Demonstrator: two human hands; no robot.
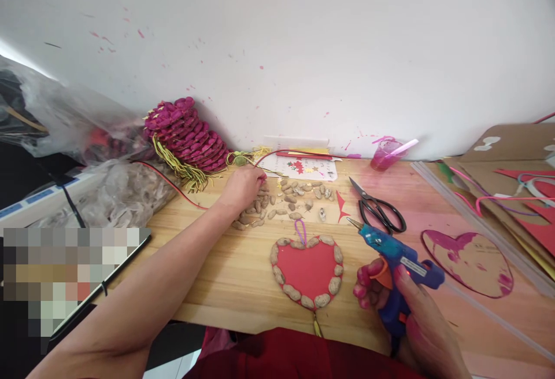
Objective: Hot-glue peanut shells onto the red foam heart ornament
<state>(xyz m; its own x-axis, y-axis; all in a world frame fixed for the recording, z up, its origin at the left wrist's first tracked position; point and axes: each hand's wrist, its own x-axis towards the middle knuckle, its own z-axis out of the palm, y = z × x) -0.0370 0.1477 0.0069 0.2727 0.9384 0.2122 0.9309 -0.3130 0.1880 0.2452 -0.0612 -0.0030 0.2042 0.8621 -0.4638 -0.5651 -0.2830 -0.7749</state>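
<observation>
My left hand (245,187) reaches to the far left of the loose peanuts (289,198). Its fingers are mostly hidden behind the back of the hand, so any grip there does not show. In my right hand (414,304) is a blue glue gun (392,251), with my fingers around its handle by the orange trigger and its metal nozzle pointing left. Between the two hands lies a red heart (306,269), edged with peanuts along its rim. A purple loop (300,231) stands at its top, and a tassel (317,326) hangs from its lower point.
Black-handled scissors (381,211) lie beyond the glue gun, beside a red scrap (342,206). A purple-stained heart-shaped board (468,263) is at right. Along the wall are a stack of purple peanut-covered pieces (188,136) and a pink cup (384,156). Plastic bags (117,194) crowd the left.
</observation>
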